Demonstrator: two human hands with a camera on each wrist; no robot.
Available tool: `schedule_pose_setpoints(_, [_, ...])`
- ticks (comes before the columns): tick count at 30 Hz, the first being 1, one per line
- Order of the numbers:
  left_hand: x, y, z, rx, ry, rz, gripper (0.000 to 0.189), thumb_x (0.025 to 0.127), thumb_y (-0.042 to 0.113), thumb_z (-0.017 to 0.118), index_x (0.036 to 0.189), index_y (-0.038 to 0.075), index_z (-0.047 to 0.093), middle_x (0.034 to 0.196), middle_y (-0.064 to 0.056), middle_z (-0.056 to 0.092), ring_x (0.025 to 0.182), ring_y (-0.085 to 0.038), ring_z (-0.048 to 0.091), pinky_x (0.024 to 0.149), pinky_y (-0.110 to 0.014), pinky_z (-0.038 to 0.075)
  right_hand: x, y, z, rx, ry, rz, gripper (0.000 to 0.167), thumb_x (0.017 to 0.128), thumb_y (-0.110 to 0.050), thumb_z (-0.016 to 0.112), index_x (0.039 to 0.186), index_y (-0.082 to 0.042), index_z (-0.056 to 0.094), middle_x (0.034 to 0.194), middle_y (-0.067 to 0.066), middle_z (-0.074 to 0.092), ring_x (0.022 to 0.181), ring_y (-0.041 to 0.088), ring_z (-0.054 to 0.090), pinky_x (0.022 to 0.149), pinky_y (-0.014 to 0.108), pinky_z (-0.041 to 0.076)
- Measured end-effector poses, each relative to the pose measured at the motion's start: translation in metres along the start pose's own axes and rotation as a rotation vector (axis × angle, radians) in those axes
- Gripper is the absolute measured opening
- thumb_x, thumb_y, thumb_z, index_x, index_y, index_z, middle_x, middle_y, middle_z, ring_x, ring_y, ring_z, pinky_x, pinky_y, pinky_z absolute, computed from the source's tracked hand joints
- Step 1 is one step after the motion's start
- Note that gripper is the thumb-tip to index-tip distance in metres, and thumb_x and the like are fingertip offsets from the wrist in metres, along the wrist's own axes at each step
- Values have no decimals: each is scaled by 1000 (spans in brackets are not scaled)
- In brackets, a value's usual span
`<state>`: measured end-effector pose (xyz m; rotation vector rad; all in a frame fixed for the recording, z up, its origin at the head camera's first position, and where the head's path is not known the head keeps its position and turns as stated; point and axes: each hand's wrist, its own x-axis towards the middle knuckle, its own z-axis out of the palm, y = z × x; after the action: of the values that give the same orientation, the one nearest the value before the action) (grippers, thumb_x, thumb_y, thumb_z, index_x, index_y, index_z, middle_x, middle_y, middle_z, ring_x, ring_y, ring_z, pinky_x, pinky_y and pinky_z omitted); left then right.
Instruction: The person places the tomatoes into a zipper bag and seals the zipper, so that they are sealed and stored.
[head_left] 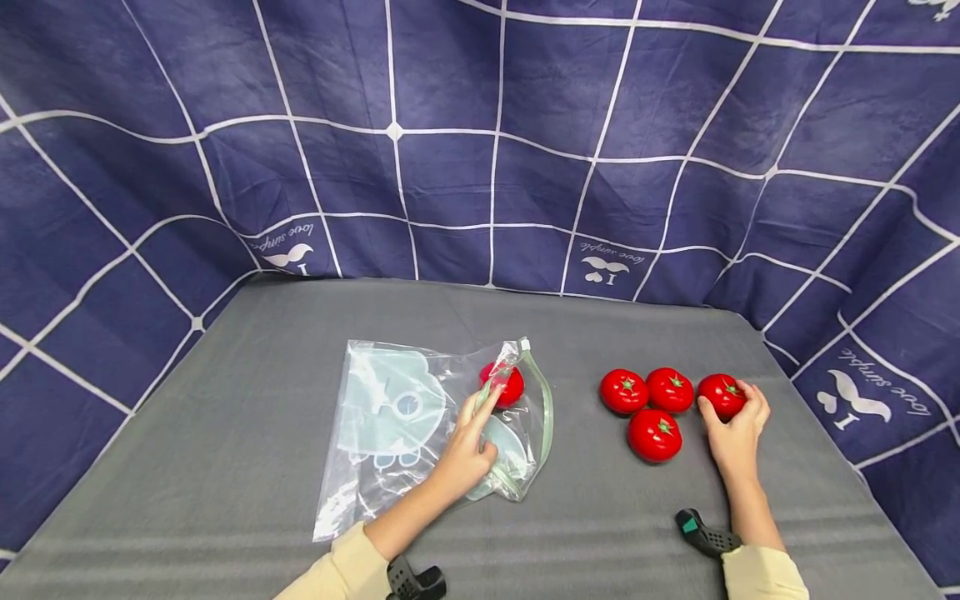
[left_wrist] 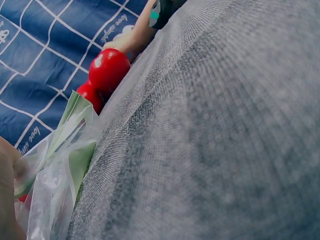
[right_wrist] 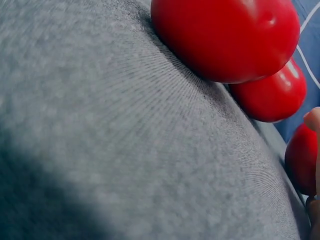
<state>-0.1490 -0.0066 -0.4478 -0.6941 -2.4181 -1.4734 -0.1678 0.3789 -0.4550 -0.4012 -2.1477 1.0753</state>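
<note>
A clear zip bag [head_left: 375,492] with a pale green print and green zip edge lies flat, its mouth to the right. My left hand [head_left: 461,458] holds the upper edge of that mouth, which stands lifted in the left wrist view. Just beyond its fingertips, a tomato [head_left: 513,390] shows at the mouth, partly behind the plastic. On the right, my right hand [head_left: 737,437] grips another tomato [head_left: 720,392], thumb on the near left and fingers on the right. Beside it sit three more tomatoes: one at left [head_left: 622,392], one in the middle [head_left: 670,390], one nearer [head_left: 654,437].
Grey cloth covers the table [head_left: 247,400]. A blue checked curtain [head_left: 450,167] rises behind and at both sides. Each wrist wears a black strap device, such as the right wrist device [head_left: 705,533].
</note>
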Motion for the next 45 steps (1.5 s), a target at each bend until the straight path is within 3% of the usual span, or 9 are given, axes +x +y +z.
schedule_pose_setpoints(4, [0, 0, 0, -3, -8, -9, 85, 64, -9, 50, 143, 15, 30, 140, -13, 32, 127, -25, 36, 98, -46, 37, -1, -3, -2, -3, -22, 39, 56, 78, -10, 60, 129, -1, 39, 139, 23, 25, 132, 35, 24, 109, 44, 19])
schedule_pose_setpoints(6, [0, -1, 0, -1, -15, -19, 85, 65, -9, 50, 143, 16, 29, 140, -13, 32, 128, -25, 36, 99, -47, 36, -2, -4, -4, -9, -30, 67, 55, 79, -10, 59, 130, -2, 40, 139, 20, 26, 131, 34, 26, 108, 34, 23])
schedule_pose_setpoints(11, [0, -1, 0, 1, -20, -31, 85, 65, -10, 49, 143, 17, 29, 140, -12, 32, 128, -24, 36, 100, -46, 36, -3, -6, -5, -23, -27, 95, 52, 81, -10, 61, 130, -4, 44, 138, 16, 31, 127, 26, 32, 93, 10, 32])
schedule_pose_setpoints(17, [1, -1, -1, 2, -18, -26, 85, 65, -11, 49, 143, 17, 30, 140, -10, 33, 127, -21, 37, 97, -44, 39, -3, -8, -7, -83, 19, 91, 50, 80, -16, 66, 127, -7, 52, 132, 15, 41, 118, 21, 41, 80, 0, 36])
schedule_pose_setpoints(19, [1, -1, -1, 4, -17, -23, 85, 65, -11, 49, 143, 16, 30, 140, -10, 33, 126, -20, 37, 97, -43, 39, -4, -10, -9, -102, 27, 87, 50, 79, -17, 67, 126, -7, 53, 131, 16, 44, 117, 25, 43, 85, 6, 38])
schedule_pose_setpoints(22, [1, -1, 0, 6, -20, -25, 85, 65, -11, 49, 143, 17, 30, 140, -10, 33, 127, -20, 36, 97, -44, 38, -6, -14, -12, -121, 25, 78, 49, 78, -17, 68, 124, -6, 55, 129, 20, 46, 118, 33, 44, 98, 28, 38])
schedule_pose_setpoints(26, [1, -2, 0, 4, -25, -29, 85, 65, -11, 49, 143, 17, 30, 140, -10, 33, 127, -20, 36, 98, -44, 38, -5, -19, -15, -156, -6, 62, 48, 77, -14, 68, 122, -3, 56, 127, 24, 47, 118, 38, 41, 98, 50, 31])
schedule_pose_setpoints(36, [1, 0, -1, 3, -12, -8, 84, 64, -11, 49, 143, 14, 30, 139, -12, 33, 126, -23, 37, 98, -45, 37, 2, -36, -29, -298, -234, 78, 47, 83, -19, 60, 125, -2, 51, 128, 28, 43, 113, 40, 42, 92, 52, 33])
schedule_pose_setpoints(45, [1, -1, -1, -14, -18, -26, 85, 64, -11, 49, 143, 16, 30, 140, -12, 32, 129, -22, 35, 101, -46, 35, 12, -48, -38, -353, -301, 28, 50, 85, -23, 57, 130, -3, 48, 132, 28, 40, 121, 44, 36, 95, 60, 31])
